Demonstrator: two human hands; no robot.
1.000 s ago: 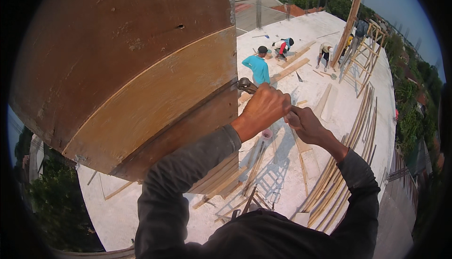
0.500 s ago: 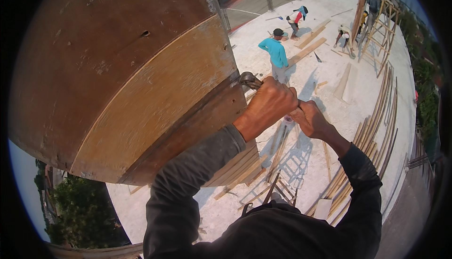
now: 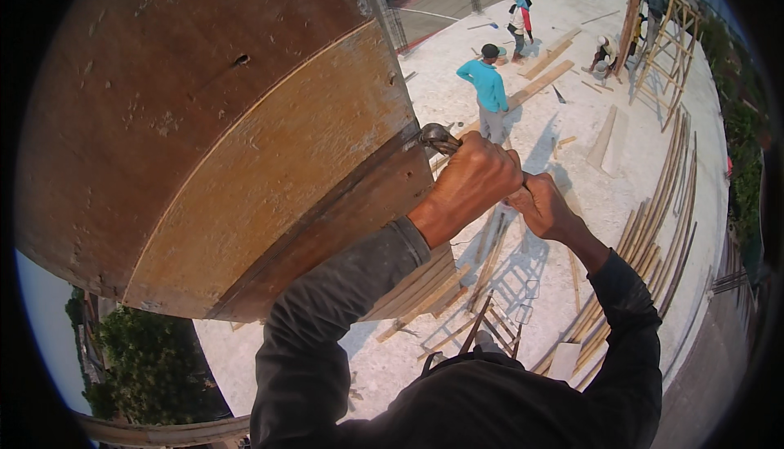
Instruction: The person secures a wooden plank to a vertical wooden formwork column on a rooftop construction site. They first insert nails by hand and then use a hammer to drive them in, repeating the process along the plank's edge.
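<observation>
Both my hands are wrapped round the handle of a hammer [image 3: 441, 138]. My left hand [image 3: 475, 173] grips it close below the dark metal head. Farther down the handle, on the right, my right hand [image 3: 545, 206] is closed at its end. The hammer's head rests at the right edge of a large brown plywood panel [image 3: 278, 155], by the dark seam between its boards. Most of the handle is hidden by my fingers.
Under the panel's lower edge lie stacked boards [image 3: 420, 290]. A ladder [image 3: 494, 326] stands below me. Long poles [image 3: 653, 245] lie on the pale slab at right. A person in a turquoise shirt [image 3: 487, 89] stands beyond my hands; others work near a wooden frame [image 3: 665, 57].
My hands keep their hold on the hammer, barely shifted in the picture. Farther off, a bent-over person has straightened up, and another by the wooden frame has crouched lower.
</observation>
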